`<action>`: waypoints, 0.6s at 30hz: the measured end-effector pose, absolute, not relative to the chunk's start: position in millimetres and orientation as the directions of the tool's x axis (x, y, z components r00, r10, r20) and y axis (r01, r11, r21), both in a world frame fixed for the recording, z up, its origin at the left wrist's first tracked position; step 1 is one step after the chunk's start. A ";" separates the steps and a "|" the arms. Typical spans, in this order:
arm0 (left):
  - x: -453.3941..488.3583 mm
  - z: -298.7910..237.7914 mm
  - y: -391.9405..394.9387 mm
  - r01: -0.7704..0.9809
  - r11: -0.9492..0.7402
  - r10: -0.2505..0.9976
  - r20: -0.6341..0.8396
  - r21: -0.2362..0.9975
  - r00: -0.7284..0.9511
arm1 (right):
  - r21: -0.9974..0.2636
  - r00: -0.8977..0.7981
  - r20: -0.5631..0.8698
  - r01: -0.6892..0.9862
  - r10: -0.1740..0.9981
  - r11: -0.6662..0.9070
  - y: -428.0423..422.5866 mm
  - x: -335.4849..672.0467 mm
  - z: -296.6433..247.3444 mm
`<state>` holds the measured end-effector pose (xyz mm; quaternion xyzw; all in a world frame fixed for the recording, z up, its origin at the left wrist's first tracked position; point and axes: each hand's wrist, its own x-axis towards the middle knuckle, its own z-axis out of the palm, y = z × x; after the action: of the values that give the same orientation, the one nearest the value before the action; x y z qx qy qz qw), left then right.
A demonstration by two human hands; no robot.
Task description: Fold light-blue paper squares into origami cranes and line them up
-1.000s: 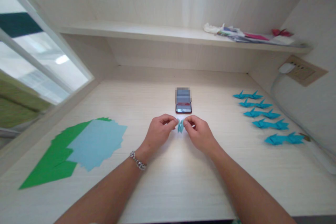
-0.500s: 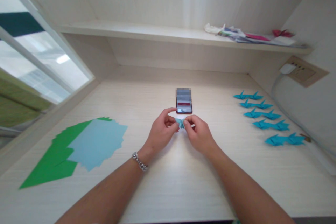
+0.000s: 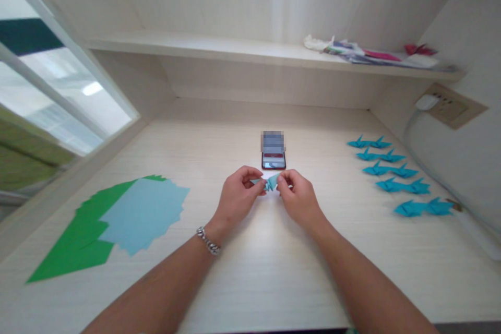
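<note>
Between my hands is a small light-blue folded paper piece (image 3: 271, 182), partly hidden by the fingers. My left hand (image 3: 242, 188) pinches its left side between thumb and fingers. On the other side, the thumb and fingertips of my right hand (image 3: 296, 188) grip its right end. A smartphone (image 3: 273, 160) lies just beyond the hands, its lit screen partly blurred out. Several blue folded paper figures (image 3: 409, 170), with pointed tips, form a column on the right of the desk.
Fanned light-blue paper sheets (image 3: 146, 214) overlap green paper sheets (image 3: 70, 255) on the left. A shelf (image 3: 219, 52) crosses the back, bearing papers (image 3: 352, 52). At right, a white plug (image 3: 426, 102) sits in a wall socket (image 3: 456, 109), its cable trailing down to the desk.
My right fingers have shifted slightly right along the paper, and more of its right flap shows. The left index finger, earlier stretched toward the phone, is now curled in.
</note>
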<state>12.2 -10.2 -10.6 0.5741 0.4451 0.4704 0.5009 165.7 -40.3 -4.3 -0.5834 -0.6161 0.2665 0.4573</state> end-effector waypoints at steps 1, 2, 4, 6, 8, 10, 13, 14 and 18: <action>11.9 -10.2 -11.2 0.088 -0.144 0.980 0.129 0.986 0.154 | -0.863 0.102 0.253 0.473 0.962 0.177 -40.6 165.3 -4.0; 11.5 -9.7 -12.4 0.147 -0.185 0.975 0.164 0.972 0.147 | -0.860 0.099 0.264 0.474 0.959 0.188 -41.0 164.8 -3.5; 10.6 -8.6 -14.7 0.269 -0.256 0.964 0.226 0.928 0.139 | -0.845 0.076 0.310 0.480 0.948 0.238 -42.4 163.5 -2.6; 10.0 -7.3 -16.4 0.357 -0.305 0.952 0.273 0.883 0.139 | -0.806 0.024 0.370 0.505 0.929 0.308 -44.0 162.5 -1.8; 9.8 -6.3 -17.3 0.406 -0.334 0.943 0.298 0.851 0.149 | -0.752 -0.035 0.410 0.552 0.911 0.360 -45.1 162.5 -1.5; 10.0 -5.9 -17.9 0.429 -0.347 0.938 0.308 0.834 0.159 | -0.713 -0.056 0.404 0.605 0.913 0.353 -45.2 163.7 -2.0; 10.7 -6.3 -18.5 0.410 -0.354 0.935 0.313 0.840 0.166 | -0.704 -0.039 0.310 0.663 0.950 0.256 -44.0 166.6 -3.9; 10.9 -6.4 -18.8 0.394 -0.355 0.935 0.313 0.848 0.168 | -0.702 -0.035 0.272 0.677 0.962 0.223 -43.5 167.6 -4.5; 11.5 -6.2 -19.1 0.338 -0.344 0.937 0.295 0.876 0.189 | -0.666 -0.053 0.171 0.729 0.984 0.155 -40.9 171.0 -5.0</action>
<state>11.5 -19.1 -6.2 0.6919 0.4607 0.4398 0.3400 171.0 -40.9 -5.0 -0.6161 -0.6952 0.2074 0.3068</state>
